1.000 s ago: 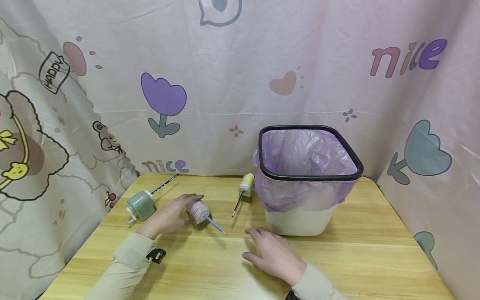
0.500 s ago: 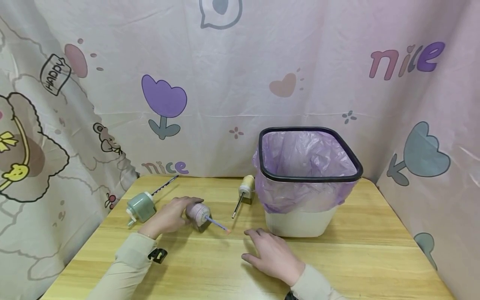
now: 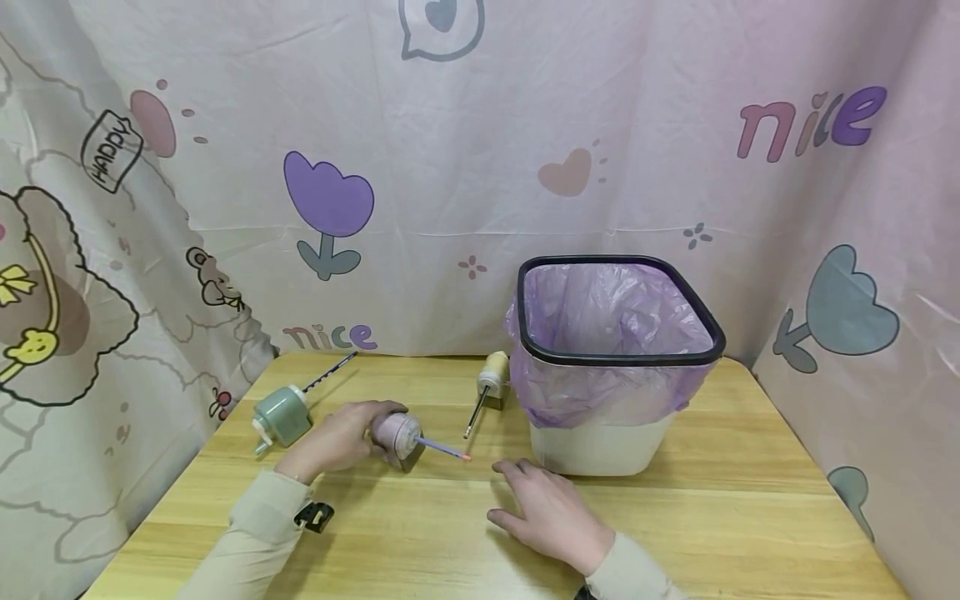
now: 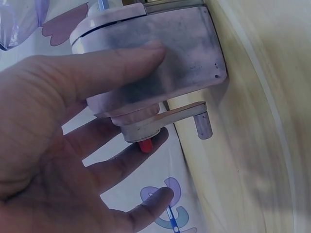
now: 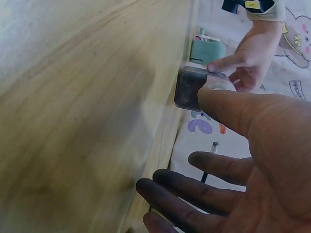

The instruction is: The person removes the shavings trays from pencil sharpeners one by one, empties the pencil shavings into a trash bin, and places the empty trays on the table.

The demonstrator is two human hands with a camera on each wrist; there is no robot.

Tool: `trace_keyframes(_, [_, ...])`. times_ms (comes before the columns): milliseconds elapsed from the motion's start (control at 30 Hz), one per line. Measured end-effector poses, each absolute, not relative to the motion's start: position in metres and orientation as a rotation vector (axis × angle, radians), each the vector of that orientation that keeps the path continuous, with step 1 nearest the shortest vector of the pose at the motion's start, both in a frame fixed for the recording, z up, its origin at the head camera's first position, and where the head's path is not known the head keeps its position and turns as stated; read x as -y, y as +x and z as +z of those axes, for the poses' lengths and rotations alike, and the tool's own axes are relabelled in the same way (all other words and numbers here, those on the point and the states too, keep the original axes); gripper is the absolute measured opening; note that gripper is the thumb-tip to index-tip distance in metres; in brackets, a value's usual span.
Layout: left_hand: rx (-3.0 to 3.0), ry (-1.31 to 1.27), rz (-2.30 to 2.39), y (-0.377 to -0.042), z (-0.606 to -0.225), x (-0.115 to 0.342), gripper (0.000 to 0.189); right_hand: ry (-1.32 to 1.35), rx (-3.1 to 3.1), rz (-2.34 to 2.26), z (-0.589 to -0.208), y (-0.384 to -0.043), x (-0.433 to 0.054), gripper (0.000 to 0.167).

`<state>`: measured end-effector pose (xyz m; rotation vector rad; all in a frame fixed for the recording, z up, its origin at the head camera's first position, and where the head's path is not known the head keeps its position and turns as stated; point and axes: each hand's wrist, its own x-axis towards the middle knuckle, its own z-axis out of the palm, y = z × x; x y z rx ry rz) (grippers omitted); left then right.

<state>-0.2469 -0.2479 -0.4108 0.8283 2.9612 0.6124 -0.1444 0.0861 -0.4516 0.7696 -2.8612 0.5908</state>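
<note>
My left hand [image 3: 339,440] grips a pale pink crank pencil sharpener [image 3: 395,434] on the table. Its thumb [image 4: 116,68] presses one side while the fingers reach around behind. A blue pencil [image 3: 438,447] with an orange end sticks out of the sharpener's front, pointing right. In the left wrist view, the crank handle [image 4: 182,114] and a small red tip [image 4: 146,145] at its hub show at the back. My right hand [image 3: 551,512] holds nothing, its fingers spread and relaxed low over the table, in front of the bin. Whether it touches the tabletop I cannot tell.
A green crank sharpener [image 3: 282,415] with a dark patterned pencil [image 3: 330,372] stands at the left. A yellow sharpener [image 3: 494,371] with a black pencil [image 3: 476,412] stands farther back, beside a white bin [image 3: 600,450] lined with a purple bag [image 3: 600,392]. A patterned curtain [image 3: 450,150] hangs behind.
The pink sharpener has turned under my left hand, so its pencil has swung from pointing down-right to pointing more directly right. My right hand has hardly moved.
</note>
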Motion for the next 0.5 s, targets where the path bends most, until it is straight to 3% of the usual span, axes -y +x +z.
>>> trace_keyframes(500, [-2.940, 0.839, 0.668, -0.2414, -0.4161, 0.2498, 0.063, 0.746, 2.866, 0.598, -0.4537, -0.1406, -0.0937, 0.059])
